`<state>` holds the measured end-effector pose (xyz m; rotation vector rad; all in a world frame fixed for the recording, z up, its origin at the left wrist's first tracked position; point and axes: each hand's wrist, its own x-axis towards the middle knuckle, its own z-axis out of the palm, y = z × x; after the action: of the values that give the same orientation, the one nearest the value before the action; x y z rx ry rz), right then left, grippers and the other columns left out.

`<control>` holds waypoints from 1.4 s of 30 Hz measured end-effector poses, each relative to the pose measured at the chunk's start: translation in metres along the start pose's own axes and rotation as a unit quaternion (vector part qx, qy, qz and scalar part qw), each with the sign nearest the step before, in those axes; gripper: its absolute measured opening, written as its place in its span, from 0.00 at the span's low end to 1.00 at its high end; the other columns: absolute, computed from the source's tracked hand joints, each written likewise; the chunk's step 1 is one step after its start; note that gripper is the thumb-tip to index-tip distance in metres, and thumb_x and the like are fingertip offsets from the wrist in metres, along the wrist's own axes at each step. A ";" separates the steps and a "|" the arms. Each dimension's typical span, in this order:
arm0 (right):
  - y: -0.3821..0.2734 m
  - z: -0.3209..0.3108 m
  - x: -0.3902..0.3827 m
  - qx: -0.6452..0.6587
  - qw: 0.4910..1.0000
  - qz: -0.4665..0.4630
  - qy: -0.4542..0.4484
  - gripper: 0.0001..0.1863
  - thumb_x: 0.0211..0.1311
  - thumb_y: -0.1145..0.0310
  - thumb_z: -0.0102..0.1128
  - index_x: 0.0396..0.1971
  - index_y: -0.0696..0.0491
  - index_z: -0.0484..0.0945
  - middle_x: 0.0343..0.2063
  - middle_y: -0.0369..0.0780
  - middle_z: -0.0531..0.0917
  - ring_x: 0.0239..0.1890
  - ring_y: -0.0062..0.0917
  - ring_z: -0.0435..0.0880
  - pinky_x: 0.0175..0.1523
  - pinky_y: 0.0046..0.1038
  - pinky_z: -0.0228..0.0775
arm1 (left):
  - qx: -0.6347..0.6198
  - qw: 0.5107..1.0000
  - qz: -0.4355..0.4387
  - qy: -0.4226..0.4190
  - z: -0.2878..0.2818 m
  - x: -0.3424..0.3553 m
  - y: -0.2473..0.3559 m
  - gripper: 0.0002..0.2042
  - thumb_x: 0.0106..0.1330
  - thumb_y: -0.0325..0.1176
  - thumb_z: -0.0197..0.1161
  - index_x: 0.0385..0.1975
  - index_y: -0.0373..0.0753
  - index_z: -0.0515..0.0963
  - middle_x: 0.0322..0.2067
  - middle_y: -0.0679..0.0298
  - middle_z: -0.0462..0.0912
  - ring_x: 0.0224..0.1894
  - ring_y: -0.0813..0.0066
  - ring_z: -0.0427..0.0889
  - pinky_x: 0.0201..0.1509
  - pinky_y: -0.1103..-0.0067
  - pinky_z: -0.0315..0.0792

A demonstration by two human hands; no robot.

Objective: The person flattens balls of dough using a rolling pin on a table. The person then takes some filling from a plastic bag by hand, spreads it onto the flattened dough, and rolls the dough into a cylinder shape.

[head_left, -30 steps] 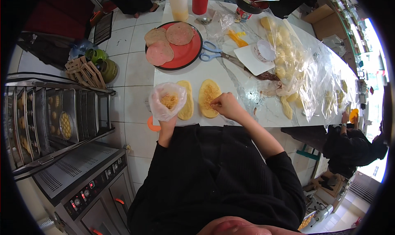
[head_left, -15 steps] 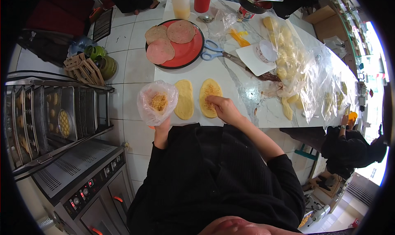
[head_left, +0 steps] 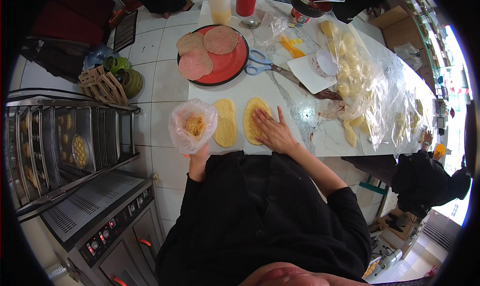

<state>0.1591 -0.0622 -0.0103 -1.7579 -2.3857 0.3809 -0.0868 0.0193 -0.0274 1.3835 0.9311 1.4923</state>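
Note:
My left hand (head_left: 198, 156) is closed round the lower part of a clear plastic bag (head_left: 178, 118), held up at the table's near left edge. Golden-brown crumbly filling (head_left: 194, 124) shows through its open mouth. With fingers spread and flat, my right hand (head_left: 275, 132) lies on an oval piece of flattened dough (head_left: 250, 107). The same crumbs coat the middle of that dough, partly hidden under the fingers. Beside it, between the bag and my right hand, a second flattened dough oval (head_left: 225, 123) has a bare top.
Farther off, a red plate (head_left: 231, 66) bears round meat slices (head_left: 220, 40). Blue-handled scissors (head_left: 259, 63) lie beside it. Plastic-covered dough pieces (head_left: 347, 61) spread over the right side. A tray rack (head_left: 107, 131) and an oven (head_left: 95, 211) stand left; another person (head_left: 425, 178) is at far right.
My right hand has gone from bunched fingertips over the crumbs to flat, spread fingers on them. The crumbs look more evenly spread. My left hand still holds the bag.

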 end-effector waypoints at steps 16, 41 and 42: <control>-0.013 -0.008 -0.023 0.077 0.992 -0.082 -0.050 0.34 0.62 0.49 0.44 0.64 0.50 0.52 0.61 0.40 0.62 0.65 0.27 0.56 0.67 0.51 0.20 | 0.024 1.000 -0.014 0.004 -0.014 -0.007 -0.013 0.19 0.55 0.19 0.61 0.48 0.35 0.70 0.46 0.62 0.74 0.48 0.71 0.73 0.54 0.75 0.67; -0.005 -0.018 -0.032 0.169 0.982 -0.067 0.051 0.30 0.60 0.67 0.50 0.62 0.53 0.53 0.49 0.45 0.74 0.58 0.33 0.68 0.68 0.43 0.41 | 0.143 0.986 0.083 -0.029 0.000 -0.025 0.039 0.32 0.50 0.19 0.65 0.56 0.36 0.58 0.49 0.60 0.67 0.50 0.70 0.69 0.54 0.75 0.66; -0.004 -0.024 -0.027 0.169 0.982 -0.070 0.051 0.30 0.60 0.67 0.50 0.62 0.53 0.53 0.49 0.45 0.74 0.58 0.33 0.68 0.68 0.43 0.41 | 0.118 0.990 0.071 -0.014 0.003 -0.026 0.037 0.32 0.50 0.20 0.65 0.56 0.36 0.58 0.48 0.59 0.67 0.50 0.70 0.69 0.53 0.75 0.66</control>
<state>0.1700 -0.0869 0.0146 -1.4186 -2.1991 0.6178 -0.0874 -0.0179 -0.0016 1.6679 1.0354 1.5001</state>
